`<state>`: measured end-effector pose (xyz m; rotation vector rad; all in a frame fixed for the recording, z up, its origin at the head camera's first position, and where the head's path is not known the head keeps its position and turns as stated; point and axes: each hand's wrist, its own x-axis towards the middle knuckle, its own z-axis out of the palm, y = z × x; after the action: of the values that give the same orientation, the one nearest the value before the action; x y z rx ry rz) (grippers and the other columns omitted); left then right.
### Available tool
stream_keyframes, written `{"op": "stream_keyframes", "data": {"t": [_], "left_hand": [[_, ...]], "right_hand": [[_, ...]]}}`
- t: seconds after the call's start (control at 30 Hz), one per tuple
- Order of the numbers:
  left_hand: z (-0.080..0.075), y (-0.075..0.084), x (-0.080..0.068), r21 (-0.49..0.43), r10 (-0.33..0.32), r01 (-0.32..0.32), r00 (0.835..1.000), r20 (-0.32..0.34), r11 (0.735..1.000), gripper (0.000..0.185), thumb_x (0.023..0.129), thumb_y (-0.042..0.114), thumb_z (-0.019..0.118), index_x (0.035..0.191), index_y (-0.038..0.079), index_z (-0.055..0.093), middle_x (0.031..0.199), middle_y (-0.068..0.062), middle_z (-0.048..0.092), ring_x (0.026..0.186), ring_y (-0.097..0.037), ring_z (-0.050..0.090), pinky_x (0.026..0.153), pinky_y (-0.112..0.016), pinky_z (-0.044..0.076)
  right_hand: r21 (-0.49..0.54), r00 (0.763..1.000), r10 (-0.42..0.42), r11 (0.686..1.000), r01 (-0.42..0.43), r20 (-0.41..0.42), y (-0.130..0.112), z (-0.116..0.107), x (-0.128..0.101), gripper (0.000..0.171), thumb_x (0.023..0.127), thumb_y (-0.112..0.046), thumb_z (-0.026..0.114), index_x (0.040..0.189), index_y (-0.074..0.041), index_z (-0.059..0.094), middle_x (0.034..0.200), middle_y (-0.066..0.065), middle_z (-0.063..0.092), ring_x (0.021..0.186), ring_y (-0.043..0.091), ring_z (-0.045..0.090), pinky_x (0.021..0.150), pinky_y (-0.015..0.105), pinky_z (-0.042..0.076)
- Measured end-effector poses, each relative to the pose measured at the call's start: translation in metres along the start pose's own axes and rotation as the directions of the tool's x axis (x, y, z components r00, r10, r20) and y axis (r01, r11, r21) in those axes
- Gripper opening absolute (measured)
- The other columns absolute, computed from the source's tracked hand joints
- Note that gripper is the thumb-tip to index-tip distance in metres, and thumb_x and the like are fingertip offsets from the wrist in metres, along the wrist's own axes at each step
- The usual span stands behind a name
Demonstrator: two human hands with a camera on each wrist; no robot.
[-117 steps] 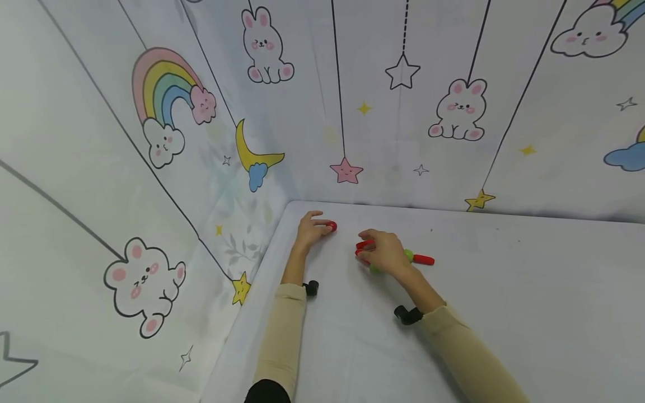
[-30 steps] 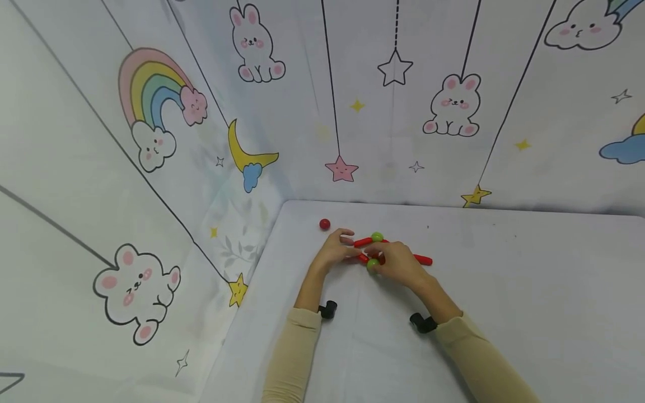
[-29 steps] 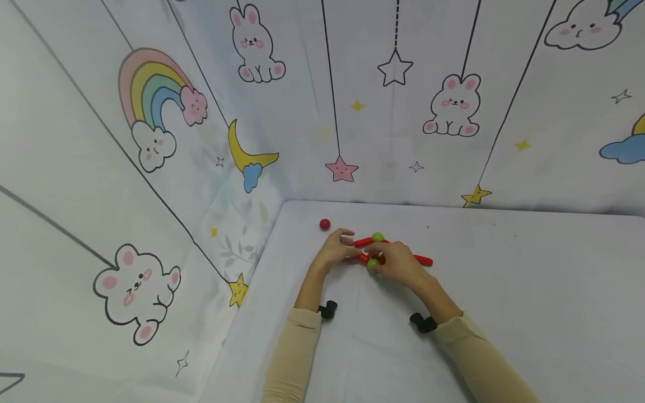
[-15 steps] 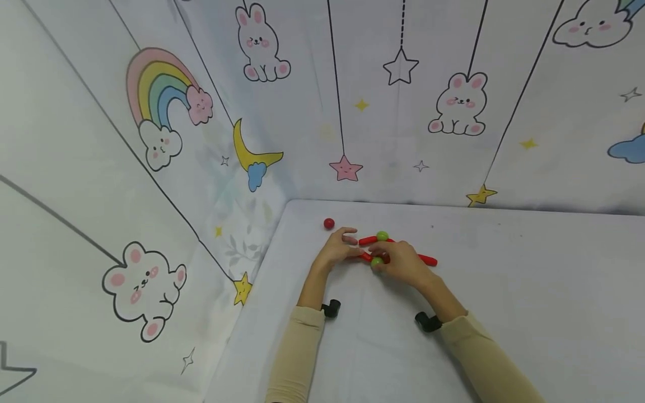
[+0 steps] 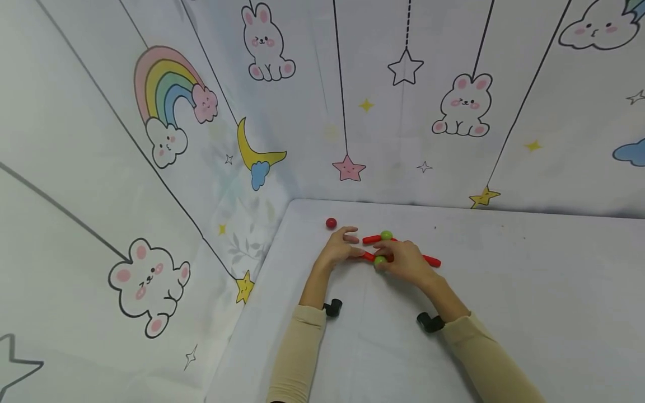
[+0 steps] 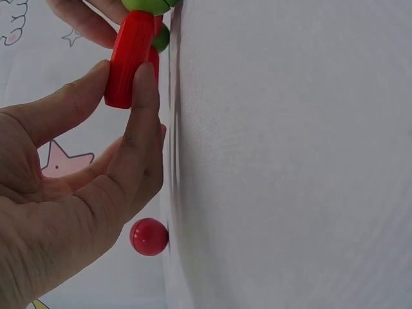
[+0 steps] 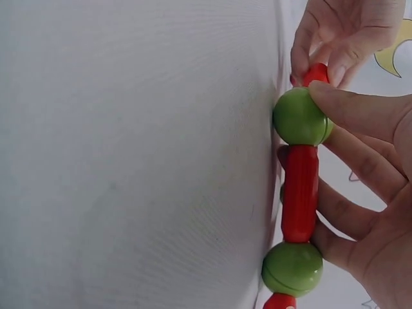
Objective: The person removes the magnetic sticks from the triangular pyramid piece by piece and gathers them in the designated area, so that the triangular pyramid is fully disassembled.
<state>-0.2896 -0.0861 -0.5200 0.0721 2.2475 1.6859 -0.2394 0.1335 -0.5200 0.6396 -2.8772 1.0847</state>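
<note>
Right of centre in the head view, the left hand (image 5: 340,249) has its grip clamped on the end of a short red rod (image 6: 129,61), thumb against finger, while the right hand's (image 5: 407,261) grip is pinched on the upper green ball (image 7: 300,117) at that rod's other end. Down the right of the right wrist view, a middle red rod (image 7: 300,193) links that ball to a lower green ball (image 7: 292,269); in the head view, a loose red ball (image 5: 331,223) sits on the white bench (image 5: 373,347), just above the left hand.
</note>
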Motion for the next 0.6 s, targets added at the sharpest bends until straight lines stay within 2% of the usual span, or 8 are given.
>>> {"op": "stream_keyframes", "data": {"t": [0.23, 0.47, 0.6], "left_hand": [[0.0007, 0.0006, -0.0011, 0.016, 0.006, -0.006, 1.0, 0.009, 1.0, 0.083, 0.083, 0.003, 0.086, 0.156, 0.01, 0.047, 0.132, -0.018, 0.067, 0.108, -0.026, 0.064, 0.089, -0.034, 0.056], [0.0008, 0.0002, -0.0005, 0.03, 0.007, -0.007, 1.0, -0.001, 1.0, 0.08, 0.082, 0.004, 0.087, 0.153, 0.01, 0.051, 0.132, -0.018, 0.067, 0.108, -0.027, 0.065, 0.091, -0.036, 0.056], [0.0003, -0.001, 0.0002, 0.03, 0.009, -0.009, 1.0, -0.006, 1.0, 0.08, 0.081, 0.005, 0.087, 0.153, 0.01, 0.051, 0.132, -0.017, 0.067, 0.107, -0.026, 0.066, 0.09, -0.035, 0.057]], "right_hand": [[0.016, 0.999, 0.032, 0.999, -0.032, -0.01, 0.0022, 0.0007, 0.0004, 0.065, 0.083, -0.015, 0.09, 0.141, -0.005, 0.061, 0.107, 0.002, 0.079, 0.091, 0.025, 0.069, 0.083, 0.047, 0.056], [0.006, 0.998, 0.034, 0.999, -0.034, -0.045, 0.0047, 0.0028, 0.001, 0.08, 0.08, -0.017, 0.092, 0.15, -0.011, 0.053, 0.124, 0.008, 0.075, 0.097, 0.028, 0.071, 0.08, 0.046, 0.057], [0.013, 0.998, 0.04, 0.999, -0.039, -0.051, 0.0054, 0.0025, 0.0013, 0.08, 0.08, -0.017, 0.093, 0.15, -0.011, 0.053, 0.126, 0.01, 0.073, 0.097, 0.029, 0.071, 0.081, 0.047, 0.058]]}}
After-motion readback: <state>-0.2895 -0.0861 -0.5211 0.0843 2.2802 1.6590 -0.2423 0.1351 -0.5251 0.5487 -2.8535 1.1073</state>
